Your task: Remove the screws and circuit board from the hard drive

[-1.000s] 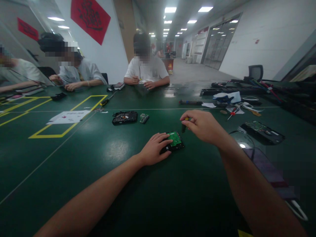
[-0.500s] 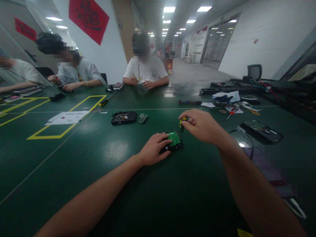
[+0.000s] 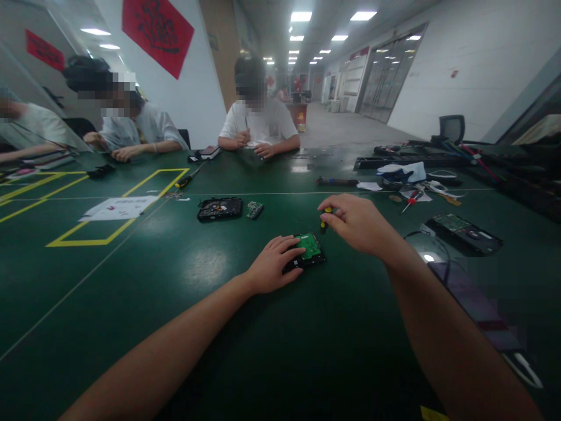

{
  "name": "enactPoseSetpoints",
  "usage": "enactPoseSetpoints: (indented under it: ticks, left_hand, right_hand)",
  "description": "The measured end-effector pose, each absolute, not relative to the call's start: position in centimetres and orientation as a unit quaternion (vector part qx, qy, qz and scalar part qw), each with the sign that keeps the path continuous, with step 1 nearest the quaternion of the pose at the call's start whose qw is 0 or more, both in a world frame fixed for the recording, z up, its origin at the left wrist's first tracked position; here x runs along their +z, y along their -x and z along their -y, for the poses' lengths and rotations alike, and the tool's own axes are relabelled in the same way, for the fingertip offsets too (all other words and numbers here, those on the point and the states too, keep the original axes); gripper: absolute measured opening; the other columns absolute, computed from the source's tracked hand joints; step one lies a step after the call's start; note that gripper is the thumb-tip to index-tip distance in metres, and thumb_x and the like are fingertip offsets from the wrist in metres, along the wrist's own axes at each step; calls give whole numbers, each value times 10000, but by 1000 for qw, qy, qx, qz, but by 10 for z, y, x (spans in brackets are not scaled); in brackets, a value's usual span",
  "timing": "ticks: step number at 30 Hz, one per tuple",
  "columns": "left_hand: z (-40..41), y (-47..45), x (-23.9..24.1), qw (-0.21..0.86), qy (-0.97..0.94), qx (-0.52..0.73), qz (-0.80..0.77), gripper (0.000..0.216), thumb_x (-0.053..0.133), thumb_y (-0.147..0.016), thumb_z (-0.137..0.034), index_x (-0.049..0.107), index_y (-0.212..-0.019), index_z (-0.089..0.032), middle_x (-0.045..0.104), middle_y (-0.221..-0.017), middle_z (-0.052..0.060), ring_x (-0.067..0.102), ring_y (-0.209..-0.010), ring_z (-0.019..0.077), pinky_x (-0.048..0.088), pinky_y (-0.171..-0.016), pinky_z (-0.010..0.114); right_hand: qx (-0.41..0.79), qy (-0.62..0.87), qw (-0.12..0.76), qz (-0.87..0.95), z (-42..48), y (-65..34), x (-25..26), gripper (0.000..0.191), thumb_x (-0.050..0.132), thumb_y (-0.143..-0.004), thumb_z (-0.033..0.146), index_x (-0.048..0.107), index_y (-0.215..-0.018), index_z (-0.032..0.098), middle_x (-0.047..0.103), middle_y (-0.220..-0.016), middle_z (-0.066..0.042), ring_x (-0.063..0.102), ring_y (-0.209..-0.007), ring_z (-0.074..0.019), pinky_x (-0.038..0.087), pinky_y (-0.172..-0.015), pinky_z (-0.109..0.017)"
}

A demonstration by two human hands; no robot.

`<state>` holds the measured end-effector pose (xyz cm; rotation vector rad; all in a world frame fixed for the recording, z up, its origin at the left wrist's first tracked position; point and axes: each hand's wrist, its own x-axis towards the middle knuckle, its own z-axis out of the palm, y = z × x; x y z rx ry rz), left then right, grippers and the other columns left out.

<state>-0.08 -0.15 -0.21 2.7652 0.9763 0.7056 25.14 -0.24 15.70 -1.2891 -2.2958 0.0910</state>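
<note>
A hard drive (image 3: 309,248) lies on the green table with its green circuit board facing up. My left hand (image 3: 276,265) covers its left part, fingers spread over the board and thumb along the near side, holding it down. Pinched in my right hand (image 3: 356,223) is a screwdriver (image 3: 323,225) with a yellow and black handle. It points downward at the drive's far right corner; I cannot tell whether its tip touches. Farther off sit an opened hard drive (image 3: 220,209) and, beside it, a small loose circuit board (image 3: 255,210).
Another hard drive (image 3: 465,233) and a purple device with a cable (image 3: 475,304) lie to the right. Tools and cloth (image 3: 402,172) are behind them. A white paper (image 3: 118,209) and another screwdriver (image 3: 187,179) lie left. Several people sit across the table.
The screwdriver in my right hand has turned slightly and stands more upright. My left hand and the hard drive have stayed put. A person opposite now holds a tool upright.
</note>
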Motion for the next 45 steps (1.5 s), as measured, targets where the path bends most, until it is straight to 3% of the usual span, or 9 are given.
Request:
enactPoseSetpoints:
  ticks: [9, 15, 22, 29, 37, 40, 43, 45]
  left_hand:
    - [1, 1, -1, 68, -915, 237, -320, 566, 675, -953, -422, 535, -1482, -281, 523, -1553, 116, 446, -1479, 351, 339, -1226, 627]
    - [2, 1, 0, 63, -914, 234, -324, 558, 668, -960, -421, 537, -1481, -271, 524, -1553, 109, 439, -1487, 335, 337, -1238, 605]
    - [1, 1, -2, 65, -915, 232, -325, 580, 679, -951, -428, 527, -1490, -274, 520, -1557, 107, 437, -1488, 339, 335, -1237, 613]
    - [1, 1, -2, 64, -915, 230, -325, 566, 662, -966, -430, 527, -1494, -276, 509, -1567, 118, 439, -1485, 349, 333, -1238, 618]
    - [2, 0, -4, 76, -911, 238, -328, 603, 676, -948, -436, 511, -1506, -277, 497, -1576, 124, 441, -1486, 353, 327, -1242, 621]
    - [6, 3, 9, 82, -908, 256, -322, 659, 671, -947, -475, 474, -1535, -253, 500, -1576, 138, 426, -1495, 360, 342, -1241, 607]
    - [14, 14, 45, 42, -883, 338, -324, 529, 574, -1011, -395, 487, -1515, -258, 543, -1539, 120, 478, -1460, 319, 329, -1254, 591]
    - [20, 23, 75, 2, -839, 417, -349, 459, 552, -1031, -371, 521, -1478, -274, 562, -1515, 98, 526, -1412, 296, 409, -1208, 559]
  right_hand:
    - [49, 453, 245, 856, 4, -251, 158, 292, 535, -947, 161, 741, -1149, 207, 762, -1178, -90, 694, -1003, -244, 493, -894, -366]
    - [61, 453, 248, 854, 5, -249, 158, 178, 544, -987, 250, 717, -973, 209, 769, -993, -63, 689, -866, -220, 476, -798, -344]
    - [37, 478, 259, 838, 3, -250, 155, 232, 555, -949, 208, 668, -1149, 185, 748, -1075, -98, 677, -890, -240, 472, -814, -365]
    - [27, 504, 269, 821, 3, -248, 155, 55, 602, -904, 208, 621, -953, 190, 696, -929, -83, 616, -772, -216, 439, -741, -351]
    - [20, 505, 269, 820, 3, -250, 156, 62, 610, -895, 181, 629, -954, 179, 677, -917, -74, 588, -750, -206, 419, -741, -356]
    - [25, 499, 264, 825, 3, -251, 158, 84, 608, -903, 179, 643, -980, 177, 679, -912, -71, 592, -757, -209, 422, -740, -359]
    - [31, 497, 261, 827, 3, -253, 160, 99, 611, -910, 183, 656, -998, 170, 681, -907, -69, 586, -735, -200, 417, -718, -353]
    - [33, 495, 259, 829, 3, -253, 160, 97, 613, -913, 187, 661, -995, 168, 684, -913, -71, 586, -732, -196, 415, -713, -351]
